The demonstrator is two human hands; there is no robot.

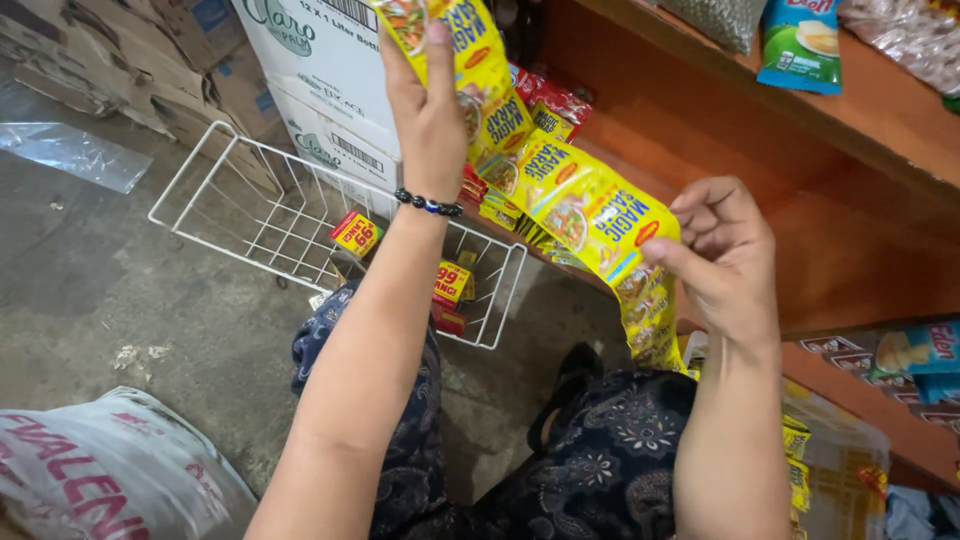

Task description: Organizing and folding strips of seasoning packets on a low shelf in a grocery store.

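Observation:
A long strip of joined yellow seasoning sachets (590, 215) hangs between my two hands in front of a wooden shelf. My left hand (430, 110), with a dark bead bracelet at the wrist, grips the strip's upper end near the top of the view. My right hand (725, 260) pinches the strip lower down at the right, and more sachets dangle below it. Further yellow and red sachets (530, 115) lie on the shelf behind the strip.
A white wire basket (215, 190) lies on the concrete floor holding small red-and-yellow boxes (452, 285). Cardboard cartons (320, 90) stand behind it. A white printed sack (110, 470) sits lower left. The wooden shelves (850, 190) carry snack packets (800, 45).

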